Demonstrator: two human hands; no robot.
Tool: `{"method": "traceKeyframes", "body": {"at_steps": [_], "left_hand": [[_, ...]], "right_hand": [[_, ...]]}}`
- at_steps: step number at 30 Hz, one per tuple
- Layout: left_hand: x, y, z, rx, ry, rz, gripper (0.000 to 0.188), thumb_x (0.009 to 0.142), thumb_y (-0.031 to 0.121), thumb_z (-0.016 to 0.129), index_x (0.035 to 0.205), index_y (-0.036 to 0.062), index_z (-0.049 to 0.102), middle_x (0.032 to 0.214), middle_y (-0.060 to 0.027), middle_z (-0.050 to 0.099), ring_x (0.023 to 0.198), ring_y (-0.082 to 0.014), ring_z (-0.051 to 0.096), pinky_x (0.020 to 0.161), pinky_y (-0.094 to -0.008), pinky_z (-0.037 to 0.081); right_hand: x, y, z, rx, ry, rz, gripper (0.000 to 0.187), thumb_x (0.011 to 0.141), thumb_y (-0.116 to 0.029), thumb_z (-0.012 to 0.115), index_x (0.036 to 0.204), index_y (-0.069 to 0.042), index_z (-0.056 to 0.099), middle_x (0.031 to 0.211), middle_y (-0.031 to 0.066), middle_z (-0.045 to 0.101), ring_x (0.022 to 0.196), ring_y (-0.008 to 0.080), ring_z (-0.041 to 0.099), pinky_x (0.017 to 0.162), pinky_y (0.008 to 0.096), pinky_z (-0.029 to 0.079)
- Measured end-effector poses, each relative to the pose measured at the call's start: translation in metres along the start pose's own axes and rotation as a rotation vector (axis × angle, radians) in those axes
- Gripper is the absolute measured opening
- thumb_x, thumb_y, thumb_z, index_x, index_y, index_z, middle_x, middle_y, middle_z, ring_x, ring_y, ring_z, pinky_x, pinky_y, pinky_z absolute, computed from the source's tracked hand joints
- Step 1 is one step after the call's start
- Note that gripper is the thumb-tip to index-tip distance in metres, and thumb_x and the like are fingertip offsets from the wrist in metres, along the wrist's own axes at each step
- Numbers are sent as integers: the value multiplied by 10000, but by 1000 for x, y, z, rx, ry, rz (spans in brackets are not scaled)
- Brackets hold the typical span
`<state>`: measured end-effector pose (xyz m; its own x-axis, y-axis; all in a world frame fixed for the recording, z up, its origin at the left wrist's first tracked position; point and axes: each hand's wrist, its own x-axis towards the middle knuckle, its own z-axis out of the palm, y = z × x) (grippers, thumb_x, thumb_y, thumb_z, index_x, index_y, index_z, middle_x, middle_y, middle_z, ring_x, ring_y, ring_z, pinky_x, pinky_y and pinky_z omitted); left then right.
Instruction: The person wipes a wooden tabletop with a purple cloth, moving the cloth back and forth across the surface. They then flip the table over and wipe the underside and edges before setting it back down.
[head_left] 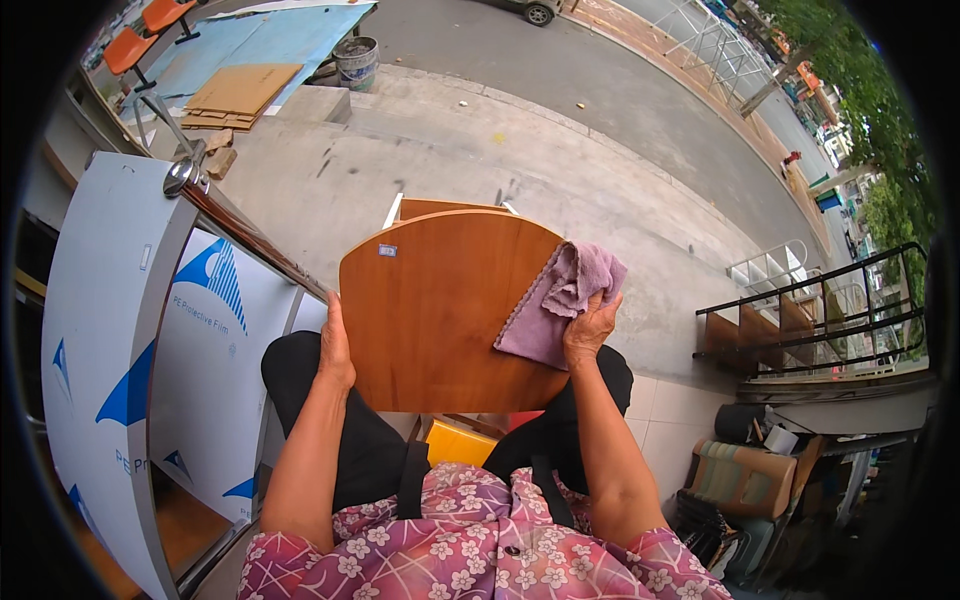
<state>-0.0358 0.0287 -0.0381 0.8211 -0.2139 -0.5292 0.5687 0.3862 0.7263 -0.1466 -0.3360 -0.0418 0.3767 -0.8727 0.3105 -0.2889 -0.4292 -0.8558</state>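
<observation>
In front of me, between my knees, is a brown wooden board (440, 310) with a rounded far edge and a straight near edge. It looks like the seat or top of a small piece of furniture, with white legs partly showing behind it. My left hand (337, 348) lies against the board's left edge, fingers stretched out. At the right edge, my right hand (592, 330) grips a mauve cloth (545, 318) with a scalloped border. Part of the cloth is bunched up by the fingers, and the rest spreads over the board's right side.
Close on my left stands a metal-framed cabinet with film-covered panels (110, 290). A yellow object (458, 441) sits below the board. To the right are a black metal rack (810, 320) and a beige cushion (742, 478). Flattened cardboard (240, 92) and a bucket (357, 64) are farther off.
</observation>
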Motion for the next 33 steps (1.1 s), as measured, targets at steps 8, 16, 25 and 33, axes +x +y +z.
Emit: {"method": "traceKeyframes", "body": {"at_steps": [8,16,25,33], "left_hand": [[-4,6,3,95,-181,82,835,919,647,702,1389,-33,581,1339,-128,645,1218,-213,628,1018,-373,533],[8,7,4,34,-62,150,711,927,596,727,1265,-27,661,1207,-98,692,1091,-182,670,935,-365,575],[41,3,5,-9,-14,245,652,941,577,722,1207,-16,678,1161,-81,698,1049,-165,677,890,-345,590],[46,-10,17,97,-2,203,737,949,668,648,1224,-15,667,1154,-85,692,1039,-172,676,883,-345,582]], "right_hand": [[12,-1,0,-81,4,-34,539,1087,-452,501,1316,35,537,1075,297,689,1030,494,647,888,492,492],[25,5,2,370,-48,153,524,1116,-414,473,1235,66,646,1112,110,725,1001,203,660,897,352,516],[53,-2,48,456,24,94,578,1114,-457,476,1103,72,709,999,70,734,892,151,633,839,330,524],[38,24,43,573,26,56,428,1066,-336,534,1159,50,696,1057,51,710,944,151,650,848,325,541]]}}
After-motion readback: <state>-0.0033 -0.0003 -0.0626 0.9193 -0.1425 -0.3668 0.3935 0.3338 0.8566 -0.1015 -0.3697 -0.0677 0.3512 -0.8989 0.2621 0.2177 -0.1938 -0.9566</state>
